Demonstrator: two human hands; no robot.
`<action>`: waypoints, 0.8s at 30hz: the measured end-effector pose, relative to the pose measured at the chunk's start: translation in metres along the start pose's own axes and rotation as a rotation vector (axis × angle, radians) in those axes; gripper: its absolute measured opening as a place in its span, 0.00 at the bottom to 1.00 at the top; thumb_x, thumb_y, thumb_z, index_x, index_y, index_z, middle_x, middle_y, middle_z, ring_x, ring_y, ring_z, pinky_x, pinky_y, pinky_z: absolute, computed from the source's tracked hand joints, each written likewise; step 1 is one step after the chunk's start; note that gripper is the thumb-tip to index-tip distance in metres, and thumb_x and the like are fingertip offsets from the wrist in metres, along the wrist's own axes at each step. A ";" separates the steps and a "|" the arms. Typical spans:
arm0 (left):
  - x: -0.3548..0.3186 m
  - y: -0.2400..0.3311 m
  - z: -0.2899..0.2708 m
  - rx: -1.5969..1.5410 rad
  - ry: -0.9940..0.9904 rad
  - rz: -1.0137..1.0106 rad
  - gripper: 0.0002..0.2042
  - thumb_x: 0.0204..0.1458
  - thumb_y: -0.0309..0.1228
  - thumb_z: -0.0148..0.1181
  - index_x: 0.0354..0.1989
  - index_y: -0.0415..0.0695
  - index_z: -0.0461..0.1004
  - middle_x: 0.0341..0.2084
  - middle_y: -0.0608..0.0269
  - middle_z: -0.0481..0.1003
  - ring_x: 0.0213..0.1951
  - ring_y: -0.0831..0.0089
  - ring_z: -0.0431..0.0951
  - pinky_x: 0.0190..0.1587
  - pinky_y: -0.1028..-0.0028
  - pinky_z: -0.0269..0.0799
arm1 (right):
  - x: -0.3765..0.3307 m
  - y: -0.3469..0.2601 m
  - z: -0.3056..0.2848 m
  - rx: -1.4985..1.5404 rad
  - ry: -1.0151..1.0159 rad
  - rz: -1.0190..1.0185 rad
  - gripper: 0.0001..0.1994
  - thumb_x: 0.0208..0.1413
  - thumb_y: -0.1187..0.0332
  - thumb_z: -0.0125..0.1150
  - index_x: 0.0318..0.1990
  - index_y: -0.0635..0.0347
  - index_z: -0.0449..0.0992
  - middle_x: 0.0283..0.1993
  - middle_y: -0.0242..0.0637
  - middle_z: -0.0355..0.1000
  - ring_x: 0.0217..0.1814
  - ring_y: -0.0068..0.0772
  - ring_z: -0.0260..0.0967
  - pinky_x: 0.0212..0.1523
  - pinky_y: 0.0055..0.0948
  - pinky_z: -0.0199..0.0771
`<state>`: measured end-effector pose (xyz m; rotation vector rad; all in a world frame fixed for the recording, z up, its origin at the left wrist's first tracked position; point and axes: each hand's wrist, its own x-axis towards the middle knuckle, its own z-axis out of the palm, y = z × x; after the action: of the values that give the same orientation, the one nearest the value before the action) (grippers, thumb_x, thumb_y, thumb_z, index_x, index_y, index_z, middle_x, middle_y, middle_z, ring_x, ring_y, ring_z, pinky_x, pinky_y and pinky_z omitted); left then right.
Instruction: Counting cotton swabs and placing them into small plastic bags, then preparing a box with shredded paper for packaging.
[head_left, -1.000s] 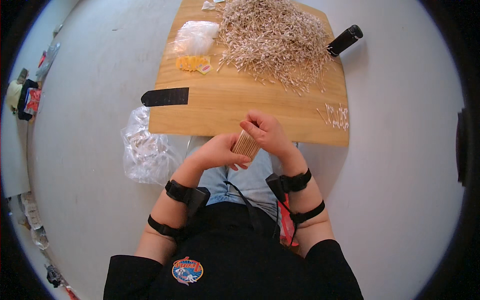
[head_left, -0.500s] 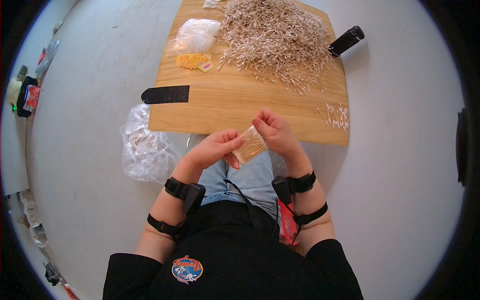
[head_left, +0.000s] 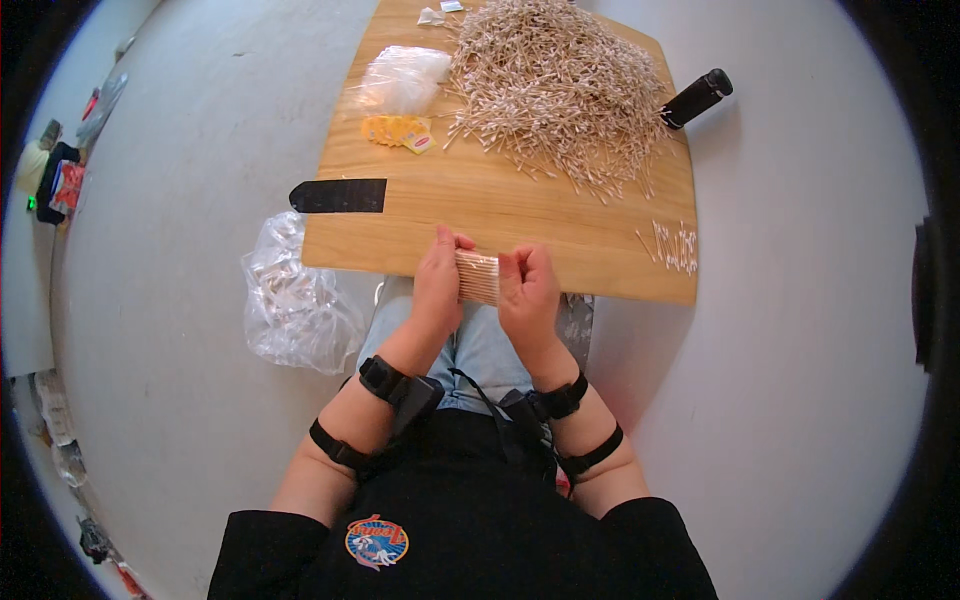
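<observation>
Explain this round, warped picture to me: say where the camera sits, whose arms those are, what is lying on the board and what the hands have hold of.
The camera is worn on a person's head and looks straight down, so the arms rising from the lower edge are that person's own. Its very wide lens bends straight edges, which is why the picture looks round. The black bands on the forearms are straps.

The left hand and right hand together hold a small bundle of thin pale sticks between them, at the near edge of a wooden board.

On the board lie a big loose heap of the same sticks, a few set apart at the right, a clear plastic bag, a small yellow packet, a strip of black tape and, at the far right edge, a black cylinder. Another clear bag lies on the grey floor beside the board.
</observation>
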<state>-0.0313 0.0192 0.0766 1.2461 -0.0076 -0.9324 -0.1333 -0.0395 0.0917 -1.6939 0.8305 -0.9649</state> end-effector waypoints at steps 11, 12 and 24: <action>-0.003 0.002 -0.005 0.010 -0.055 0.002 0.22 0.66 0.52 0.43 0.34 0.44 0.69 0.25 0.68 0.68 0.28 0.80 0.69 0.32 0.77 0.68 | 0.006 0.005 -0.001 -0.265 -0.103 -0.291 0.08 0.62 0.66 0.59 0.35 0.59 0.69 0.25 0.42 0.68 0.23 0.43 0.66 0.26 0.37 0.66; -0.002 0.004 -0.002 0.009 -0.049 -0.001 0.22 0.66 0.52 0.43 0.34 0.44 0.69 0.25 0.68 0.68 0.28 0.80 0.69 0.32 0.77 0.68 | 0.006 0.006 0.001 -0.135 -0.065 -0.094 0.09 0.63 0.65 0.58 0.35 0.60 0.69 0.24 0.39 0.67 0.23 0.36 0.64 0.27 0.34 0.67; 0.004 0.009 -0.002 0.225 -0.061 0.240 0.17 0.64 0.46 0.52 0.35 0.43 0.71 0.25 0.73 0.70 0.27 0.85 0.67 0.31 0.81 0.66 | 0.004 0.009 -0.002 0.063 -0.111 0.067 0.14 0.67 0.60 0.54 0.32 0.60 0.67 0.23 0.28 0.60 0.27 0.21 0.56 0.28 0.25 0.62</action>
<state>-0.0227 0.0188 0.0809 1.3883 -0.3118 -0.7748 -0.1337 -0.0462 0.0845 -1.6403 0.7710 -0.8351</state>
